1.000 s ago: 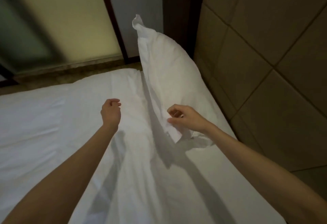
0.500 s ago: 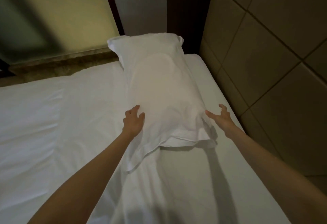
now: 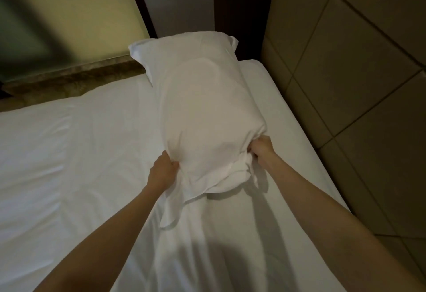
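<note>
The pillow [image 3: 202, 107] lies lengthwise on the white bed sheet [image 3: 69, 153], close to the bed's right edge. Its far end points to 12 o'clock and its near end is gathered between the 2 hands. It looks light and very soft. The filling bulges where it is squeezed and the cotton case wrinkles freely, so I'd expect it to sag and fold if lifted by 1 corner only. The cloth gives a sure, non-slippery hold, and nothing about it is fragile. The best purchase is where the hands are now, at the 2 near corners and taking filling and case together. Gripped by the cloth alone, the inner pillow could slide about.

The left hand [image 3: 162, 171] is clamped on the pillow's 7 o'clock corner, fingers curled into the fabric. The right hand [image 3: 261, 151] is closed on bunched cloth at 5 o'clock. A loose case flap [image 3: 175, 211] trails toward 6 o'clock.

Both sets of fingertips are buried in folds, so how deep each hold goes is unclear. I cannot tell whether the case opening is tucked. The padded wall panels [image 3: 345, 84] at 3 o'clock and the frosted pane [image 3: 80, 15] at 10 o'clock are dim. The bed is cut off at the left and near edges.
</note>
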Available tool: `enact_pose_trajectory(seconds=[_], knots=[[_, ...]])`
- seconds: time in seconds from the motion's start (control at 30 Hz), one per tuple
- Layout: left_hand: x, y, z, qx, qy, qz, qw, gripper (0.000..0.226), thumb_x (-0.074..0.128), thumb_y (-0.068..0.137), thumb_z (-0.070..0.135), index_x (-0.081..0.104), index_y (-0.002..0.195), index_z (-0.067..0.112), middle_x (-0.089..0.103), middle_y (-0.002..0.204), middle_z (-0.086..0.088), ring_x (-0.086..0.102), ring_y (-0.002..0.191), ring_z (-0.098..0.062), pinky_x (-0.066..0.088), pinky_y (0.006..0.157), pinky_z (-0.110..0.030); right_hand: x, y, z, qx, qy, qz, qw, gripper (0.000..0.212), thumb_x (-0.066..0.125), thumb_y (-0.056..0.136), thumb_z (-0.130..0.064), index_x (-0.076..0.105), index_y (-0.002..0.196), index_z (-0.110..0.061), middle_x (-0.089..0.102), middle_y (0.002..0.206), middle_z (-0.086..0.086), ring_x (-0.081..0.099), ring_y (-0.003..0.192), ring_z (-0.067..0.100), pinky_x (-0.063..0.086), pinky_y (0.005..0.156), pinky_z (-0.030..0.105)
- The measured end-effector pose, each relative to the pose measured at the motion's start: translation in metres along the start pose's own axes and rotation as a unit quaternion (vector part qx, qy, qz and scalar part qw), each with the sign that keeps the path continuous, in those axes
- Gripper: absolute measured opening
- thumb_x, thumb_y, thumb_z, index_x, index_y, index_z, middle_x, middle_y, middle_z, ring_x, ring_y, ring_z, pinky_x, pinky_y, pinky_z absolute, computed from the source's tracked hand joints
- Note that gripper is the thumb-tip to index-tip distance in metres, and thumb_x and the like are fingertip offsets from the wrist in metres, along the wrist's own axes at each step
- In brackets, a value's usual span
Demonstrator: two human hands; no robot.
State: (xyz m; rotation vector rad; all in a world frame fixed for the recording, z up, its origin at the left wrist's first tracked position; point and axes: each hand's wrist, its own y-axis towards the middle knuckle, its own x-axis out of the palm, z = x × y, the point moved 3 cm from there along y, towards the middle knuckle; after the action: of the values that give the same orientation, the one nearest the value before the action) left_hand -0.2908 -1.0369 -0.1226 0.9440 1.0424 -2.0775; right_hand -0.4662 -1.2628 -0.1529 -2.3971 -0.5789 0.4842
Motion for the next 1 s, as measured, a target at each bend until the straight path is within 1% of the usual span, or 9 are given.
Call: enact_pose_trajectory(seconds=[0.07, 0.13, 0.2, 0.27, 0.4, 0.6, 0.73, 0.87, 1.0], knots=[[-0.011, 0.001, 0.004, 0.013, -0.012, 0.039, 0.999, 0.037, 0.041, 0.094, 0.020, 0.047, 0.126, 0.002, 0.060, 0.122, -0.020, 0.056, 0.109, -0.040, 0.040, 0.082, -0.038, -0.002, -0.007, -0.033, -0.051, 0.028, 0.029, 0.998, 0.024, 0.049, 0.068, 0.015, 0.060, 0.069, -0.006, 0.060, 0.080, 0.014, 0.058, 0.076, 0.025, 0.047, 0.066, 0.032], [-0.022, 0.003, 0.008, 0.008, -0.038, 0.068, 0.997, 0.035, 0.038, 0.094, 0.019, 0.050, 0.122, 0.001, 0.061, 0.118, -0.022, 0.057, 0.106, -0.041, 0.040, 0.080, -0.038, -0.016, -0.016, -0.069, -0.097, 0.072, 0.041, 0.992, 0.035, 0.047, 0.062, 0.019, 0.047, 0.052, -0.014, 0.049, 0.064, 0.006, 0.050, 0.062, 0.020, 0.041, 0.056, 0.029], [-0.031, 0.005, 0.016, -0.013, -0.087, 0.082, 0.993, 0.034, 0.037, 0.095, 0.018, 0.051, 0.120, -0.001, 0.061, 0.119, -0.024, 0.056, 0.106, -0.041, 0.041, 0.083, -0.040, -0.033, -0.030, -0.111, -0.157, 0.121, 0.052, 0.979, 0.044, 0.040, 0.060, 0.021, 0.032, 0.043, -0.019, 0.031, 0.053, -0.001, 0.033, 0.047, 0.013, 0.026, 0.043, 0.019], [-0.035, 0.005, 0.036, -0.020, -0.154, 0.089, 0.984, 0.037, 0.036, 0.095, 0.017, 0.050, 0.125, 0.000, 0.058, 0.126, -0.024, 0.054, 0.114, -0.040, 0.041, 0.092, -0.039, -0.048, -0.048, -0.158, -0.218, 0.133, 0.070, 0.964, 0.046, 0.036, 0.063, 0.022, 0.024, 0.046, -0.019, 0.021, 0.052, -0.002, 0.022, 0.037, 0.008, 0.016, 0.038, 0.015], [-0.043, -0.005, 0.081, -0.010, -0.244, 0.101, 0.964, 0.042, 0.036, 0.098, 0.013, 0.043, 0.137, -0.002, 0.049, 0.139, -0.025, 0.047, 0.127, -0.040, 0.036, 0.103, -0.037, -0.060, -0.093, -0.249, -0.316, 0.088, 0.090, 0.941, 0.046, 0.036, 0.074, 0.018, 0.026, 0.047, -0.018, 0.023, 0.052, -0.002, 0.024, 0.043, 0.010, 0.020, 0.038, 0.020], [-0.037, -0.041, 0.117, 0.016, -0.310, 0.013, 0.950, 0.034, 0.038, 0.099, 0.013, 0.054, 0.121, -0.007, 0.058, 0.128, -0.025, 0.055, 0.119, -0.035, 0.042, 0.092, -0.033, -0.047, -0.184, -0.326, -0.474, -0.006, 0.026, 0.880, 0.041, 0.039, 0.068, 0.015, 0.029, 0.048, -0.019, 0.024, 0.050, -0.004, 0.025, 0.048, 0.012, 0.021, 0.055, 0.030], [-0.028, -0.057, 0.098, -0.012, -0.274, -0.105, 0.956, 0.021, 0.046, 0.096, 0.015, 0.063, 0.099, 0.002, 0.062, 0.114, -0.023, 0.063, 0.094, -0.028, 0.049, 0.063, -0.020, -0.063, -0.214, -0.290, -0.489, -0.120, -0.048, 0.863, 0.040, 0.041, 0.062, 0.015, 0.030, 0.048, -0.020, 0.023, 0.048, -0.007, 0.023, 0.042, 0.006, 0.020, 0.047, 0.023], [-0.040, -0.056, 0.061, -0.028, -0.184, -0.049, 0.981, 0.032, 0.043, 0.093, 0.004, 0.058, 0.117, -0.012, 0.057, 0.128, -0.029, 0.057, 0.117, -0.037, 0.046, 0.095, -0.036, -0.082, -0.208, -0.191, -0.424, -0.234, -0.116, 0.867, 0.043, 0.038, 0.064, 0.021, 0.030, 0.049, -0.019, 0.022, 0.051, -0.003, 0.022, 0.043, 0.002, 0.017, 0.043, 0.021], [-0.075, -0.052, 0.069, 0.003, -0.190, 0.039, 0.981, 0.036, 0.038, 0.098, 0.017, 0.053, 0.123, -0.004, 0.055, 0.130, -0.026, 0.054, 0.119, -0.040, 0.043, 0.097, -0.039, -0.079, -0.204, -0.077, -0.399, -0.337, -0.154, 0.839, 0.052, 0.039, 0.058, 0.023, 0.021, 0.049, -0.025, 0.018, 0.052, -0.006, 0.018, 0.047, 0.002, 0.014, 0.049, 0.028]])
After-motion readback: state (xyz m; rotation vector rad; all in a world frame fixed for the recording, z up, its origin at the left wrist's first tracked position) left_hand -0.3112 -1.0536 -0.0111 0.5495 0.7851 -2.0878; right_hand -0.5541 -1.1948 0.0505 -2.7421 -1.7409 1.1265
